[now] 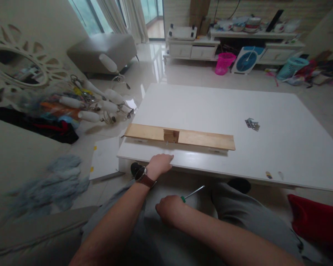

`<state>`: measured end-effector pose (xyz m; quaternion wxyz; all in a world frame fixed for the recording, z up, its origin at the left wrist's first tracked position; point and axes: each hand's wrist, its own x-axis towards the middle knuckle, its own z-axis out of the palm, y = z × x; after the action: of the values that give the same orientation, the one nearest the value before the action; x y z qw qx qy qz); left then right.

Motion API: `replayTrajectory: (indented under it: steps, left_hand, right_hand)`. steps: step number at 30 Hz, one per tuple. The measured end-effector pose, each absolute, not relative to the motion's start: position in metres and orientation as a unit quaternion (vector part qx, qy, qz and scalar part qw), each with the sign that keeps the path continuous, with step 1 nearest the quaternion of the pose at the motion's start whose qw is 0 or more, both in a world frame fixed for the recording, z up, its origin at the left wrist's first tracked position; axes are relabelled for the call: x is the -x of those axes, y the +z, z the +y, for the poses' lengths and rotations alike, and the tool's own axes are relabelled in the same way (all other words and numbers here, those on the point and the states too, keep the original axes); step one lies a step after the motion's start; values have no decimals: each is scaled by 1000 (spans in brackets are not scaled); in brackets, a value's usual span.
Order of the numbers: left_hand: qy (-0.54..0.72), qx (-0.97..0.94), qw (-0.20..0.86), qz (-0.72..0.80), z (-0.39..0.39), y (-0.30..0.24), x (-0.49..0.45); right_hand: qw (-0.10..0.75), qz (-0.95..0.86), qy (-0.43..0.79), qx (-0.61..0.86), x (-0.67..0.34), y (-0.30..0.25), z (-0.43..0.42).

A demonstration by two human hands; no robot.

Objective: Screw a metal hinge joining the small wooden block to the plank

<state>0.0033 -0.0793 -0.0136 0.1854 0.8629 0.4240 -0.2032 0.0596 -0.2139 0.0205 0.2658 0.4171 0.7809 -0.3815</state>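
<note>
My left hand [158,164], with a watch on its wrist, rests at the near edge of the white table [211,107]; its fingers are curled together and nothing shows in them. Just beyond it lies a long wooden board [202,138] with a small wooden block [171,135] standing on its middle. My right hand [170,209] is low over my lap, closed round a screwdriver [192,193] with a green handle; its metal shaft points up and to the right.
Small metal brackets [252,124] lie on the table's right part. A chandelier with white arms [100,103] lies on the floor at left, a white panel [105,157] beside the table. A red cushion [318,218] sits at my right. Baskets and a fan stand far back.
</note>
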Motion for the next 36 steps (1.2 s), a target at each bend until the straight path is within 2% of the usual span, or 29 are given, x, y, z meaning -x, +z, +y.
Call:
replayTrajectory:
  steps: [4,11,16,21,27,36]
  left_hand:
    - [-177,-869,168,430,-80,-8,-5]
    - [-213,-858,182,431,-82,-14,-8]
    - [-163,-865,180,439,-80,-18,-10]
    - [-74,-855,219,464,-76,-18,-15]
    - [-61,-855,273,436,-73,-18,-16]
    - [-48,-866,288,406,-72,-22,-13]
  right_hand:
    - [275,780,-383,-412,-59,19,-214]
    - [256,787,-386,-409,-60,18,-214]
    - [265,783,-386,-411,-60,20,-213]
    - [273,779,-388,-410,-60,22,-212]
    - [270,773,-396,-417,-59,21,-212]
    - [287,776,-395,-400,-59,22,-212]
